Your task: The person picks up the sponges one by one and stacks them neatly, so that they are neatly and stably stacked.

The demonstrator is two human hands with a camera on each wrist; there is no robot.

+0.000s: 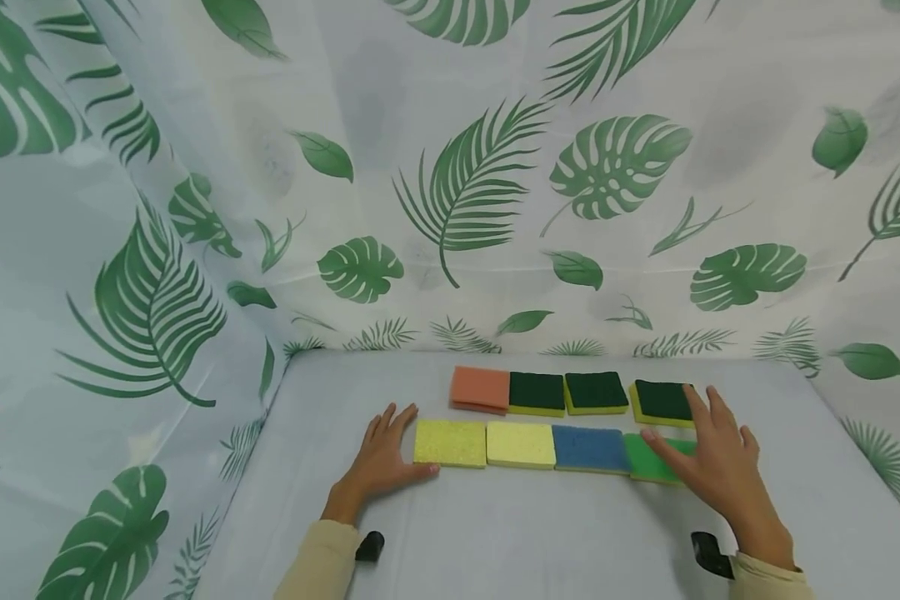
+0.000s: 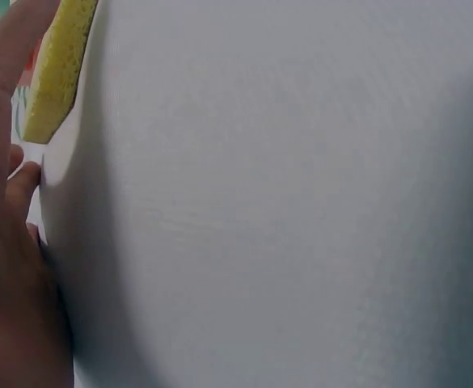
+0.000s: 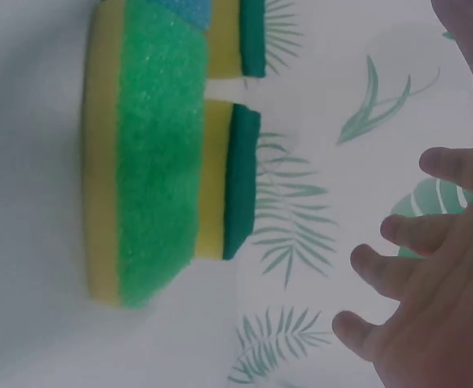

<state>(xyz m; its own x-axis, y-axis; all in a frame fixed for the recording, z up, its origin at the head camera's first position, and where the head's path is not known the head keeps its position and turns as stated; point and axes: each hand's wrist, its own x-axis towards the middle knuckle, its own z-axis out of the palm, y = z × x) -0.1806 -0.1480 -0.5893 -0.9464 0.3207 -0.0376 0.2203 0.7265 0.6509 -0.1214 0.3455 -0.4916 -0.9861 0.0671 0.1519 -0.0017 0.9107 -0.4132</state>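
Note:
In the head view, a front row of sponges runs left to right: a yellow sponge (image 1: 450,442), a pale yellow one (image 1: 521,445), a blue one (image 1: 591,448) and a green one (image 1: 654,458). My left hand (image 1: 381,454) rests at the left end, its thumb by the yellow sponge's near corner, fingers spread. Over the green sponge's right part, my right hand (image 1: 720,467) is spread and hides that end. The right wrist view shows the right hand (image 3: 438,275) apart from the green sponge (image 3: 159,153), holding nothing.
Behind stands a second row: an orange sponge or pad (image 1: 480,387) and three yellow sponges with dark green tops (image 1: 536,392), the rightmost set slightly apart. White cloth covers the table (image 1: 532,533). A leaf-print curtain (image 1: 487,308) rises at the back and sides.

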